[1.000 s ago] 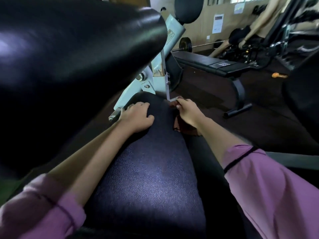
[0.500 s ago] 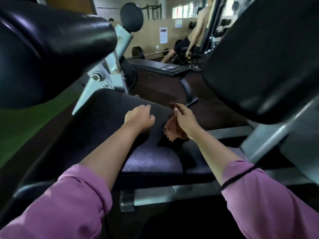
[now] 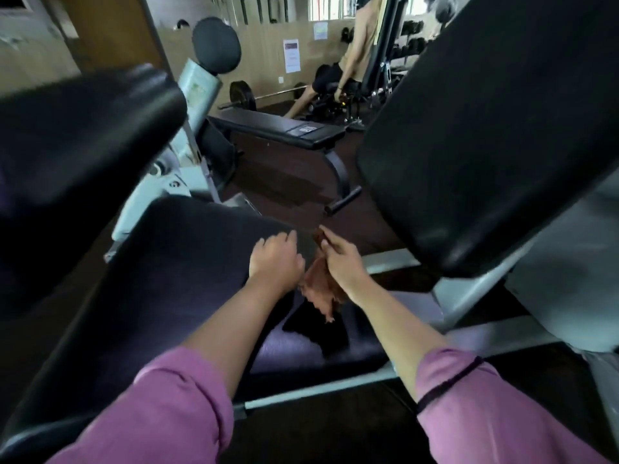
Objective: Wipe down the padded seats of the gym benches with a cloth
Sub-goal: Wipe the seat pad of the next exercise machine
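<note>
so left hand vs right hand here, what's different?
The right hand pinches a brown cloth that hangs from it above the padded seat; the left hand holds nothing. The left hand is loosely curled, knuckles up, over the seat, though contact is unclear; the right hand is lifted clear of it. Both reach forward from rolled-up pink sleeves, side by side.

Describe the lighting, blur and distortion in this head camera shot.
Head view: dim indoor light, brightest from the far windows; the seat pad is nearly black with a faint sheen at its front edge. The roller pad at left is smeared by motion blur. Wide-angle bending curves the frame rails. The cloth in the right hand is soft-edged.
</note>
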Action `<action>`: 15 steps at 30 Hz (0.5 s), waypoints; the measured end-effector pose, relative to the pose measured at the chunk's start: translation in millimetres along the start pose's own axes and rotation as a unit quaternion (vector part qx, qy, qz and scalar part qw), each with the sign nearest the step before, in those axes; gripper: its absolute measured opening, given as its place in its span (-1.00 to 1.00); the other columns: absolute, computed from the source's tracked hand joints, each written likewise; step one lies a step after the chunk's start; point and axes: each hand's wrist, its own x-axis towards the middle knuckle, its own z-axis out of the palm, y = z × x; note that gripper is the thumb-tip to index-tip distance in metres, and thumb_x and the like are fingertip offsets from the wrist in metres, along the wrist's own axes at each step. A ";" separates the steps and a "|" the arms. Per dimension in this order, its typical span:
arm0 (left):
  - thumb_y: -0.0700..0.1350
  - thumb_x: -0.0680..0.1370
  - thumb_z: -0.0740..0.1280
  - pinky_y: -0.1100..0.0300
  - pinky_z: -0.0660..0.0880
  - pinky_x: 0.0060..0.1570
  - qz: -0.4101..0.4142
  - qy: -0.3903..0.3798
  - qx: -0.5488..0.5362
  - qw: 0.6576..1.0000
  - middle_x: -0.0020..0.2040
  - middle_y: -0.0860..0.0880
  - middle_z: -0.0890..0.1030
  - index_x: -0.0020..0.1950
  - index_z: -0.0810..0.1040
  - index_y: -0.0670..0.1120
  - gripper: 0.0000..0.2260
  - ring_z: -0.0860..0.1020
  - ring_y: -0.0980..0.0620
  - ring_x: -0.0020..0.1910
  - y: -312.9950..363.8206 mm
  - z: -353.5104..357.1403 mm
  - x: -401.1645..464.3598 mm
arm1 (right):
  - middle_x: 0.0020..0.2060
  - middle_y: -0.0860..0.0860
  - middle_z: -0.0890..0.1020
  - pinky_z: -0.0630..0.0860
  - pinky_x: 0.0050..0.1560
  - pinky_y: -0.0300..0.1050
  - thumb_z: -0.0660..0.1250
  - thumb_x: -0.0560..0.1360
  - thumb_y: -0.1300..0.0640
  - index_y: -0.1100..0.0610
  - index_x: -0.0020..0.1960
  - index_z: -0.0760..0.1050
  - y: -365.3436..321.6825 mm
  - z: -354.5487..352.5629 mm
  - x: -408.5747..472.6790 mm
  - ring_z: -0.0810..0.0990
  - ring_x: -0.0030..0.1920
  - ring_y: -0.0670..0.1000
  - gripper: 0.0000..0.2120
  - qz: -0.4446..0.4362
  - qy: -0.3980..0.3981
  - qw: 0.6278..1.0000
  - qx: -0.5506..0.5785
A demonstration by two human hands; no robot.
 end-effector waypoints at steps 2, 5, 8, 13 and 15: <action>-0.02 0.59 0.15 0.02 0.27 0.29 -0.012 -0.012 0.012 1.000 0.32 -0.09 0.45 0.48 0.23 -0.13 -0.52 0.43 -0.10 0.28 0.4 -6.9 7.3 | 0.30 0.01 0.53 0.37 0.37 -0.10 0.19 0.63 0.16 0.07 0.39 0.43 -13.9 1.2 7.4 0.47 0.32 0.00 -0.66 0.049 -0.006 0.999 0.008; -0.04 0.60 0.13 0.03 0.22 0.36 -0.027 -0.047 0.030 0.998 0.30 -0.06 0.46 0.45 0.26 -0.12 -0.58 0.41 -0.06 0.29 -0.9 -25.6 2.3 | 0.27 0.04 0.55 0.40 0.35 -0.01 0.20 0.63 0.13 0.08 0.38 0.44 -38.3 -1.4 8.5 0.50 0.28 0.04 -0.67 0.094 -0.011 0.995 0.004; -0.05 0.59 0.13 0.01 0.24 0.34 -0.046 -0.074 0.025 0.996 0.22 -0.07 0.50 0.27 0.39 -0.10 -0.72 0.45 -0.07 0.24 -4.2 -64.6 -4.8 | 0.23 0.04 0.58 0.43 0.32 0.05 0.21 0.62 0.07 0.03 0.34 0.48 -74.1 -10.1 -0.6 0.52 0.25 0.07 -0.69 0.133 -0.004 0.991 0.006; -0.06 0.57 0.14 -0.02 0.28 0.26 -0.047 -0.092 0.001 0.995 0.18 -0.09 0.52 0.17 0.43 -0.12 -0.76 0.47 -0.11 0.19 -6.8 -157.8 -17.3 | 0.19 0.03 0.60 0.45 0.31 0.03 0.29 0.59 0.04 0.05 0.30 0.52 -160.9 -29.1 -28.3 0.54 0.21 0.05 -0.70 0.193 0.000 0.980 0.054; -0.07 0.57 0.13 -0.04 0.26 0.29 -0.042 -0.107 -0.008 0.993 0.20 -0.09 0.51 0.21 0.42 -0.12 -0.74 0.46 -0.11 0.21 -5.7 -199.6 -24.9 | 0.14 0.00 0.61 0.49 0.26 -0.01 0.30 0.58 0.06 0.04 0.28 0.53 -204.0 -39.1 -42.8 0.56 0.16 0.04 -0.72 0.221 -0.004 0.973 0.074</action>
